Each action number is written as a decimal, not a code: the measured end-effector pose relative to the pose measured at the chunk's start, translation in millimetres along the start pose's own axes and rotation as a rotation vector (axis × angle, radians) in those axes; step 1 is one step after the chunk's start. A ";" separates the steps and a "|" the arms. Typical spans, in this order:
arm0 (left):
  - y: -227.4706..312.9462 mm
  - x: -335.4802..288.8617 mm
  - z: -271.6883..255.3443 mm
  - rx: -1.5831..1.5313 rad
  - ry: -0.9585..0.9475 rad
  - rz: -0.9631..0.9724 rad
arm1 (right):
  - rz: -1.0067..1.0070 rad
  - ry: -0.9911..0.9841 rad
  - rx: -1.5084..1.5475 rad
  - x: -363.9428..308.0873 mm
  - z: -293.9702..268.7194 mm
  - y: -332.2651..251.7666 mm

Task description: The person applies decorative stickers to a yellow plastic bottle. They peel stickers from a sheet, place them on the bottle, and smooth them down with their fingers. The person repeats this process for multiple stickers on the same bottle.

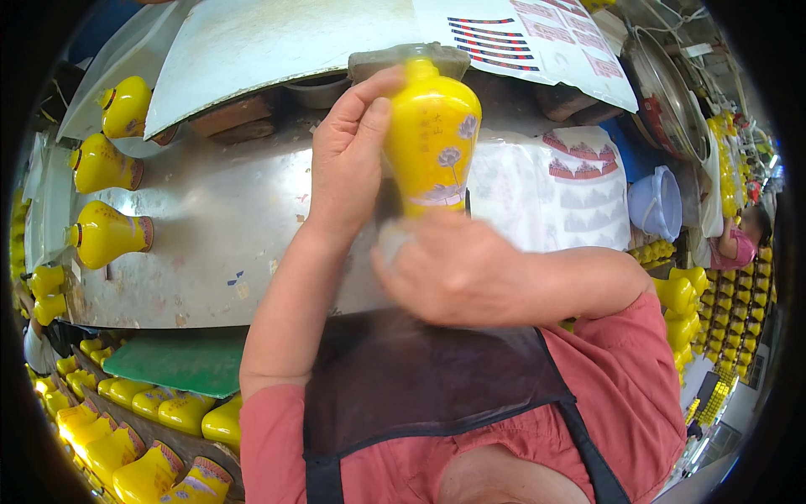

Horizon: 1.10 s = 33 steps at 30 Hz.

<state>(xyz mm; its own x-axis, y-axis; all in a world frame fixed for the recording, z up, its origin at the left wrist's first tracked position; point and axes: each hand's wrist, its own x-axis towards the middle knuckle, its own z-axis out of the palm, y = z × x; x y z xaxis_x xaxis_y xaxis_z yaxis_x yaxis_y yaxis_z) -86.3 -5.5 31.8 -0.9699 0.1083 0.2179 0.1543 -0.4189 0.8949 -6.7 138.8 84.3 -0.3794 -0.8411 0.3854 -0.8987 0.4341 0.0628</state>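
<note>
A glossy yellow vase [430,134] with purple flower decals and small dark writing stands out in front of me, its neck pointing away and its base toward me. My left hand [348,168] holds it at the neck, thumb and fingers closed there. My right hand [457,265] is at the base, curled and smeared by motion. Something small and pale [393,239] shows at its fingers, too blurred to name. Behind the vase's neck is a grey, worn block [361,63], partly covered by the vase and my left hand.
Several yellow vases [113,235] lie on the metal table [210,260] at left. A white board [277,42] carries decal strips [495,44]; more decals lie on a sheet [546,202]. A blue bucket [656,204] stands right. Rows of vases [147,475] flank a green board [176,361].
</note>
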 end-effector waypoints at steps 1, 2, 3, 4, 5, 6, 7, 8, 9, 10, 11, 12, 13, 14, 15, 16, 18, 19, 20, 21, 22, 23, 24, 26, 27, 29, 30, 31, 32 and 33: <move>-0.1 -0.7 -0.3 -0.006 -0.004 -0.005 | 0.067 0.148 0.015 -2.9 2.9 2.4; -0.6 -0.6 -0.2 -0.012 -0.010 -0.010 | 0.106 0.179 0.029 -7.1 4.9 3.1; -1.0 -0.2 0.1 -0.014 -0.014 -0.009 | 0.024 0.256 0.024 -9.7 7.0 10.2; -2.1 0.8 1.8 0.033 -0.010 -0.013 | -0.044 0.164 0.093 -14.8 3.8 9.1; -3.6 1.4 4.3 0.083 -0.005 -0.015 | -0.105 0.116 0.144 -17.3 0.1 14.0; -5.0 2.5 6.6 0.143 0.005 -0.041 | -0.123 0.077 0.144 -19.6 -6.1 17.8; -6.3 3.3 8.8 0.277 0.010 0.011 | -0.047 0.089 0.104 -19.9 -12.5 22.1; -7.5 3.4 10.4 0.421 0.021 0.036 | 0.077 0.155 0.014 -20.5 -20.4 30.3; -8.7 3.5 11.7 0.531 0.025 0.076 | 0.132 0.222 -0.061 -20.7 -25.8 36.8; -10.2 3.0 12.9 0.490 0.058 0.064 | 0.264 0.330 -0.141 -20.9 -30.6 44.4; -12.1 3.6 13.6 0.490 0.078 0.030 | 0.297 0.390 -0.153 -20.9 -29.2 44.7; -14.4 4.7 13.9 0.470 0.091 0.032 | 0.181 0.407 -0.144 -22.9 -28.8 49.3; -16.9 5.2 13.9 0.416 0.095 0.032 | 0.172 0.444 -0.094 -26.9 -23.3 44.5; -19.4 5.5 13.8 0.384 0.100 0.033 | 0.090 0.413 0.078 -31.7 -16.6 39.5; -21.8 6.1 13.5 0.317 0.095 0.036 | 0.008 0.315 0.161 -40.1 -10.6 35.7; -23.7 6.7 12.7 0.254 0.095 0.019 | 0.055 0.302 0.188 -48.0 -3.3 31.0; -25.3 5.5 11.4 0.198 0.084 0.018 | 0.203 0.314 0.209 -65.1 7.7 31.3; -25.5 4.9 11.4 0.173 0.078 0.007 | 0.340 0.361 0.186 -71.1 12.6 37.0; -25.0 3.5 11.7 0.174 0.082 0.006 | 0.496 0.481 0.155 -72.6 19.9 41.2; -24.1 1.2 12.3 0.174 0.085 0.006 | 0.598 0.479 0.022 -77.9 19.1 40.3; -22.9 0.1 12.8 0.170 0.076 0.030 | 0.446 0.563 0.005 -77.4 23.3 40.0; -21.9 -0.4 13.4 0.182 0.107 0.001 | 0.436 0.573 0.015 -78.1 23.7 37.0; -21.0 -1.9 14.2 0.191 0.124 -0.014 | 0.327 0.603 0.118 -77.0 25.9 32.5; -20.3 -4.2 15.7 0.147 0.135 -0.056 | 0.213 0.602 0.289 -76.8 27.6 21.4; -20.5 -6.3 16.7 0.094 0.132 -0.085 | 0.371 0.584 0.369 -76.0 30.6 21.7; -22.4 -8.3 18.8 0.042 0.132 -0.108 | 0.508 0.703 0.479 -75.5 36.7 24.9; -23.3 -8.5 19.9 0.043 0.133 -0.100 | 0.740 0.626 0.644 -77.0 37.9 29.0; -23.6 -8.8 20.5 0.051 0.133 -0.103 | 0.900 0.700 0.727 -74.2 42.6 36.4; -23.1 -8.7 20.8 0.052 0.128 -0.098 | 0.955 0.785 0.763 -73.5 43.6 42.1; -22.0 -8.9 20.9 0.060 0.122 -0.100 | 1.043 0.839 0.819 -71.0 44.5 44.8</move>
<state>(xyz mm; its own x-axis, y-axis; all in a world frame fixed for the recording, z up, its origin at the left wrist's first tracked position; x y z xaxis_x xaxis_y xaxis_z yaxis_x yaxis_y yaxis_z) -77.1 21.6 18.3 -0.9961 0.0350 0.0815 0.0637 -0.3567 0.9321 -29.8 203.6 18.7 -0.9099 0.2404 0.3381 -0.3045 0.1667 -0.9378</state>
